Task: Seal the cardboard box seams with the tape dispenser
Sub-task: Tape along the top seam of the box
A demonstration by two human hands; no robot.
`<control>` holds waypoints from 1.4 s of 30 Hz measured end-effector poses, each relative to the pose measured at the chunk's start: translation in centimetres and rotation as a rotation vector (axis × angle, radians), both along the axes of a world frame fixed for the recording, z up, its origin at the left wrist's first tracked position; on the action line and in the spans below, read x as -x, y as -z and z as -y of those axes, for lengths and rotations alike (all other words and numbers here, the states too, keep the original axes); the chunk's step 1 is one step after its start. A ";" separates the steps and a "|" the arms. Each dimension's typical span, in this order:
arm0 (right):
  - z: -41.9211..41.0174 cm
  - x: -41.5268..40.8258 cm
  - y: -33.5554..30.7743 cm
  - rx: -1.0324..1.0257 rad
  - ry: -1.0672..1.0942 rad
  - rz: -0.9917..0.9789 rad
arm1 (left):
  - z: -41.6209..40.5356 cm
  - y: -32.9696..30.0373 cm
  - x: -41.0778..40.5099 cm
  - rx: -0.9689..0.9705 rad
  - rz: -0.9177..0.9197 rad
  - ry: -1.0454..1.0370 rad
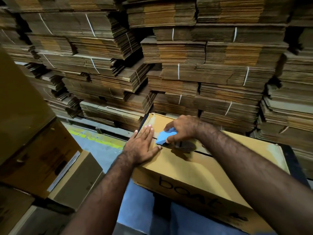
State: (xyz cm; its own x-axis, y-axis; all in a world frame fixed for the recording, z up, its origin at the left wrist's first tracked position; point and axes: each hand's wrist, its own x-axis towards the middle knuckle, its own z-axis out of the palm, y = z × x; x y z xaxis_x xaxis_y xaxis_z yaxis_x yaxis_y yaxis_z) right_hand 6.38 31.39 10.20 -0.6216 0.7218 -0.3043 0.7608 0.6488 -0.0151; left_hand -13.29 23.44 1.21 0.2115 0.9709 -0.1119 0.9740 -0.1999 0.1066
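We see a cardboard box (194, 168) lying long-side up on a dark blue surface (145, 206), its centre seam running dark across the top. The left hand (141, 146) lies flat with fingers released and spread, pressing the near flap beside the seam. The right hand (182, 128) grasps the blue tape dispenser (165, 137), which sits on the seam at the box's far left end (its roll shows dark behind the hand). Bundles of flattened cartons (169, 65), tied with white string, fill the wall behind; more boxes (50, 158) stand at left on the grey floor (100, 148)
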 end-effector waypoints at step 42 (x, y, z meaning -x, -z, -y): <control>2.0 -8.7 0.2 0.001 0.055 -0.089 | 0.7 1.1 -2.2 -0.034 -0.048 -0.030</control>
